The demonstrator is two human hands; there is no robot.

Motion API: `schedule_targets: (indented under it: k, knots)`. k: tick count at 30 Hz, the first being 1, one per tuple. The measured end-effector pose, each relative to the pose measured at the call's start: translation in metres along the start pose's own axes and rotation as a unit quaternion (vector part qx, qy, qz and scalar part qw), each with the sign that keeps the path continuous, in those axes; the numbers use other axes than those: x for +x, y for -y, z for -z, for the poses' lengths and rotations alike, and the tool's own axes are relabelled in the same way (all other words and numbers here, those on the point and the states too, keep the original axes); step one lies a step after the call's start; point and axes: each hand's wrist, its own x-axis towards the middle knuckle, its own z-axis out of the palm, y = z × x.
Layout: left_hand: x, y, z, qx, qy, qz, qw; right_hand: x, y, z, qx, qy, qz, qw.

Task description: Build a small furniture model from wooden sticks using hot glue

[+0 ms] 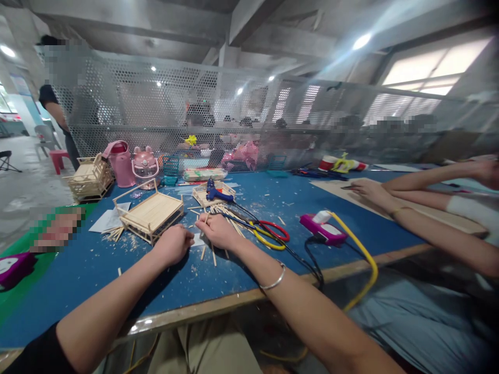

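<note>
My left hand (172, 243) rests on the blue table (97, 270) as a closed fist, just in front of a small bed-like frame built of wooden sticks (150, 213). My right hand (218, 231), with a silver bangle on the wrist, pinches a thin wooden stick (206, 218) between its fingertips. It sits over a scatter of loose sticks (226, 213). The two hands almost touch. What the left fist holds, if anything, is hidden.
Red-and-yellow scissors (271, 234), a blue glue gun (216, 193), a pink-and-white device with a yellow cord (323, 228), a wooden stick crate (90, 179) and pink bottles (122, 163) lie around. Another person's arms (409, 208) rest at right. A mesh screen (234, 119) closes the back.
</note>
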Motion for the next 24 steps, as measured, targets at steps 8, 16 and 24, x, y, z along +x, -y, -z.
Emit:
schedule_targets:
  k: [8, 16, 24]
  knots:
    - [0.0014, 0.0010, -0.0004, -0.005, 0.002, 0.007, 1.000, -0.0001, -0.0006, 0.0008, -0.010, 0.015, -0.001, 1.000]
    - [0.0013, 0.0010, -0.0005, -0.013, -0.002, 0.019, 1.000, -0.0041, 0.0005, 0.0007, -0.004, -0.004, -0.002, 1.000]
    - [-0.0043, 0.0097, 0.0020, -0.067, -0.021, -0.019, 0.997, -0.0016, -0.0015, -0.0012, 0.084, -0.020, -0.027, 0.996]
